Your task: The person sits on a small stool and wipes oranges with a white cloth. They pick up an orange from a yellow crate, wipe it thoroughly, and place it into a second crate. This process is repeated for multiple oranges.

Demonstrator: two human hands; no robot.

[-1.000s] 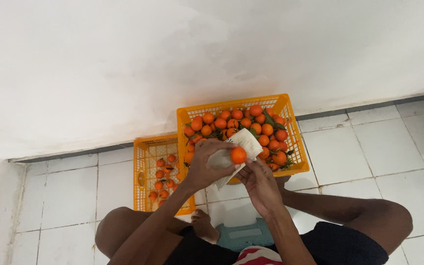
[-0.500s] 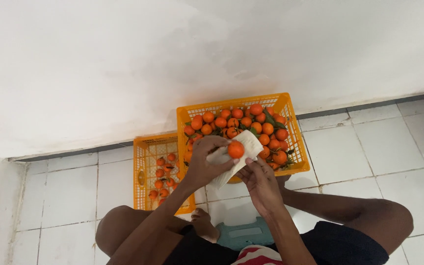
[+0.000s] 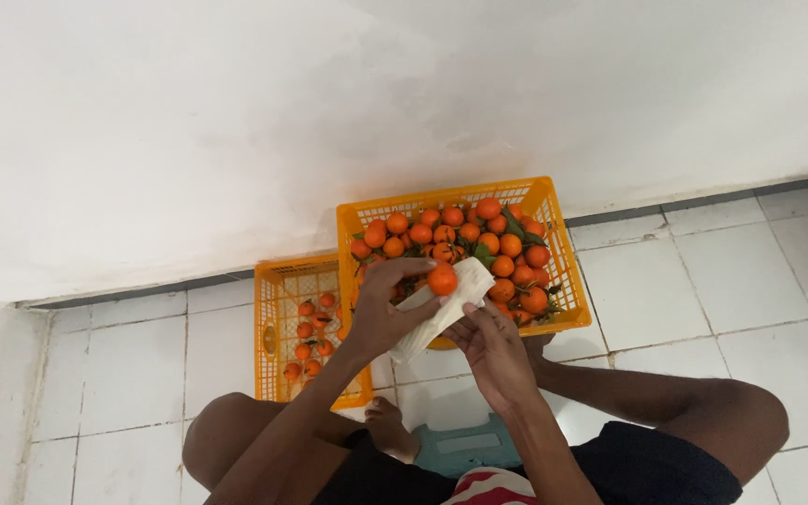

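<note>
Above crate (image 3: 554, 318), orange (image 3: 441, 279) atop cloth (image 3: 441, 313), left-hand (image 3: 381, 313) grip.

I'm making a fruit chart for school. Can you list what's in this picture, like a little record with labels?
left hand: holds an orange and a white cloth
right hand: touches the cloth's lower edge
big crate: orange plastic, heaped with oranges and some green leaves, by the wall
small crate: orange plastic, left of the big one, only a few oranges inside
floor: white tiles
near the knees: a teal flat object, partly hidden
</note>
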